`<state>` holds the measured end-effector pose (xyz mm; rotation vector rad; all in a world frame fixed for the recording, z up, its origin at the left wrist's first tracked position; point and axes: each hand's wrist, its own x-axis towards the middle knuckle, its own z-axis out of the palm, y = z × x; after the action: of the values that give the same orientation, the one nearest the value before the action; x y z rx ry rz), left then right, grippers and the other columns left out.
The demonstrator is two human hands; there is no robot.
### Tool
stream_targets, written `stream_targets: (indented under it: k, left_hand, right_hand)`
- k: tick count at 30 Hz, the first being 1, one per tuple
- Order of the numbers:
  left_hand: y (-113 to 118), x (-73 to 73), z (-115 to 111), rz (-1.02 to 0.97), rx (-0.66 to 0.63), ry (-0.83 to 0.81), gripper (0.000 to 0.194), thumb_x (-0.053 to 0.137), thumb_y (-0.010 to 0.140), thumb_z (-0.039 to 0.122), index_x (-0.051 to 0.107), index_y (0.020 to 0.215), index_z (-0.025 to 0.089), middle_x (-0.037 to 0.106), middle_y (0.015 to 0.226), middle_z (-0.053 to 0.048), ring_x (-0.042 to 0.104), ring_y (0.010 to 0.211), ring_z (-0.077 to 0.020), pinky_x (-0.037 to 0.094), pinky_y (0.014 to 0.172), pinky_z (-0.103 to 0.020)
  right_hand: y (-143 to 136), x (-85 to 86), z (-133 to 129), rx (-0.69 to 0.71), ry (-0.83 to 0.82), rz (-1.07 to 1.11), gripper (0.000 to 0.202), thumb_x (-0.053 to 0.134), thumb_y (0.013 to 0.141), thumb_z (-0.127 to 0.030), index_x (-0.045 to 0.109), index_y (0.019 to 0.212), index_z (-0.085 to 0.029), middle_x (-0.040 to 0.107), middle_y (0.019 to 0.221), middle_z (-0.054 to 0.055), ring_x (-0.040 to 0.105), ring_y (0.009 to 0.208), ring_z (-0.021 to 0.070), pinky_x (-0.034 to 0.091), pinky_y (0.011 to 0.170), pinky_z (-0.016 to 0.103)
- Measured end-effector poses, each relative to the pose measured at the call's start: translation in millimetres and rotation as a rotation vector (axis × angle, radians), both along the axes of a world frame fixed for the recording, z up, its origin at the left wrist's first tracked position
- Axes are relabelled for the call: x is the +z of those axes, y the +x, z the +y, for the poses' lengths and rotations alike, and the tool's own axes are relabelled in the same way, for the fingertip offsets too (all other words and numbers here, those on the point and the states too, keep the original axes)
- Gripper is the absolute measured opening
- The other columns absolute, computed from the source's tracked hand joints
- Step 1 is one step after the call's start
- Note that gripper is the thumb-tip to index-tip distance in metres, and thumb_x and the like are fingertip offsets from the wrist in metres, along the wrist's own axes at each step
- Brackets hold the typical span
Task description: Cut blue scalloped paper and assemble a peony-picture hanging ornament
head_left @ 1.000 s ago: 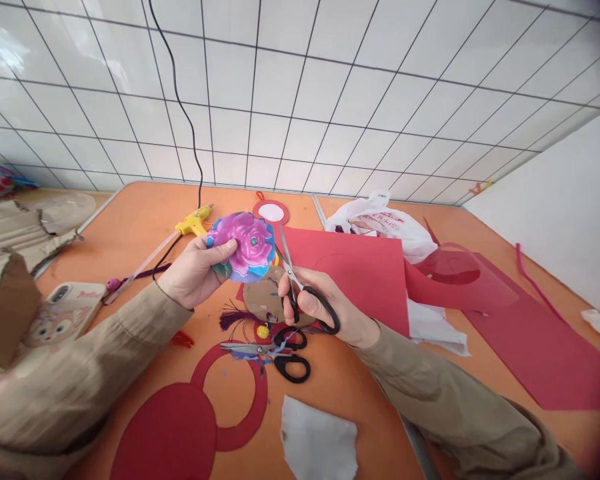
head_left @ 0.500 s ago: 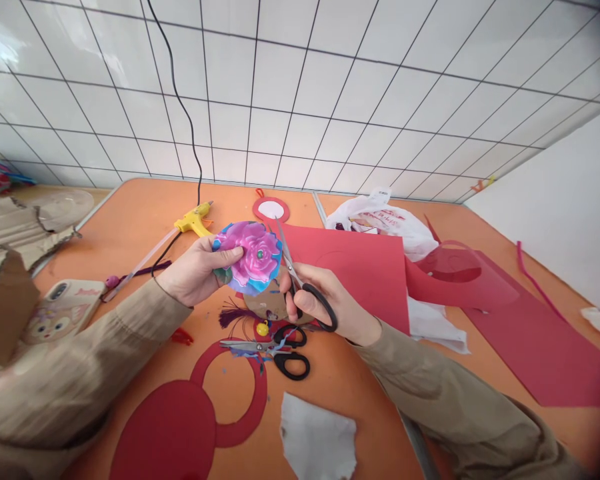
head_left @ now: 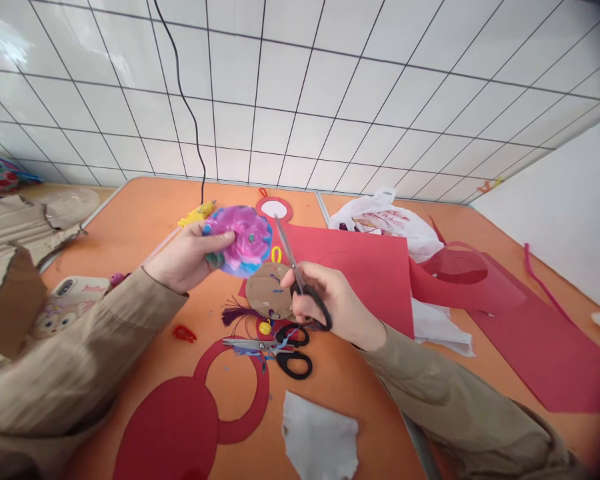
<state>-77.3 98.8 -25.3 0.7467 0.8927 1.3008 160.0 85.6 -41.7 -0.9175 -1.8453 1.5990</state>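
left hand [head_left: 180, 257] gripping flower disc [head_left: 240, 240], right hand [head_left: 330, 303] seemingly closing scissors [head_left: 300, 280]

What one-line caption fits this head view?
Left hand holds a pink flower disc while right hand grips black-handled scissors above an orange table.

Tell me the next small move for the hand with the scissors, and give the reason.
Probably bring the scissors in the right hand leftward to the rim of the flower disc. The left hand holds the disc up off the table, and the blade tips sit just right of its edge, seemingly not yet on it.
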Motion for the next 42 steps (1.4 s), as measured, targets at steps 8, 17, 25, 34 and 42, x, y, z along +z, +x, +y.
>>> stream_targets:
  k: [8,17,25,34,42]
  left_hand:
    - [-13,35.3,-6,0.216,0.254,0.169,0.014,0.074,0.072,0.006,0.077,0.084,0.012,0.076,0.076,-0.006,0.07,0.063,-0.017,0.059,0.058,-0.023]
    - [22,1.1,-6,0.706,-0.364,0.304,0.019,0.072,0.064,0.002,0.08,0.07,0.018,0.074,0.063,-0.004,0.064,0.052,-0.0156,0.049,0.049,-0.021]
    - [24,29.0,-1,0.916,-0.437,0.308,0.02,0.068,0.063,-0.001,0.076,0.063,0.017,0.068,0.055,-0.001,0.058,0.048,-0.0137,0.042,0.045,-0.02]
    - [-12,57.1,4,0.671,-0.098,0.093,0.012,0.075,0.064,-0.001,0.075,0.063,0.011,0.063,0.05,-0.003,0.055,0.039,-0.0116,0.039,0.04,-0.018]
    - [-13,56.9,1,0.613,-0.104,0.147,0.024,0.076,0.055,-0.003,0.076,0.069,0.016,0.065,0.053,-0.001,0.069,0.057,-0.0219,0.049,0.048,-0.022]
  right_hand:
    - [-15,-10.1,-65,0.704,0.915,-0.671,0.014,0.062,0.084,-0.024,0.056,0.093,-0.015,0.066,0.072,0.005,0.056,0.058,0.0182,0.03,0.055,0.032]
    - [-18,-18.9,-84,0.68,1.194,-0.67,0.009,0.052,0.088,-0.011,0.055,0.081,-0.016,0.063,0.07,0.005,0.057,0.06,0.0204,0.037,0.063,0.037]
    - [-18,-8.8,-70,0.774,0.759,-0.734,0.02,0.066,0.081,-0.031,0.062,0.096,-0.019,0.065,0.089,0.004,0.057,0.06,0.017,0.02,0.044,0.029]
    - [-10,1.6,-15,0.085,0.616,-0.685,0.012,0.055,0.091,-0.014,0.067,0.095,-0.014,0.069,0.094,0.01,0.063,0.083,0.0192,0.04,0.071,0.028]
    - [-4,-29.5,42,-0.234,0.469,-0.675,0.031,0.06,0.087,-0.015,0.064,0.117,-0.009,0.071,0.086,0.011,0.065,0.078,0.0218,0.047,0.076,0.035]
